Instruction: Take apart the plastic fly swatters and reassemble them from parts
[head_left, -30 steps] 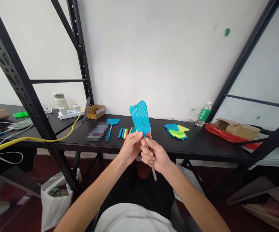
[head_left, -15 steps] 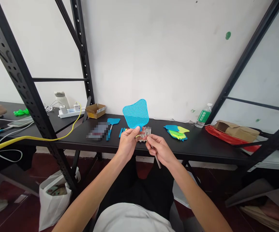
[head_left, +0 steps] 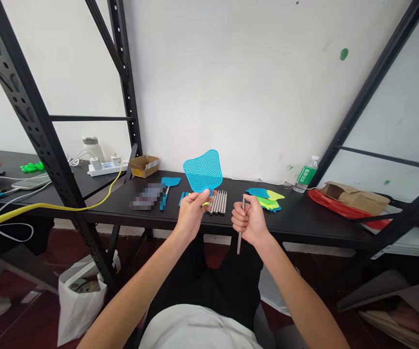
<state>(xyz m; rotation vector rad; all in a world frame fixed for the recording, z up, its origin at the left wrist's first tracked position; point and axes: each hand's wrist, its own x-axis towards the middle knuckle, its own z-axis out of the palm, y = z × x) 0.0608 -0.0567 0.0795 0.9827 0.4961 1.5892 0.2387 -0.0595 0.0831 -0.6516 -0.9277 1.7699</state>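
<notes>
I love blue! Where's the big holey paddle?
In the head view's middle, the left hand holds the blue paddle, above and left of the metal rods.

The one camera over there is head-worn, near the bench (head_left: 314,219) and above it. It faces forward and down across the near edge, to the wall (head_left: 227,87) behind the far edge.

The 2 bare forearms (head_left: 147,274) slant up from the frame's bottom edge toward its centre. The left hand (head_left: 190,214), just left of centre, pinches with its thumb uppermost; the right hand (head_left: 252,220), right of centre and apart from it, curls its fingers into a fist.
</notes>
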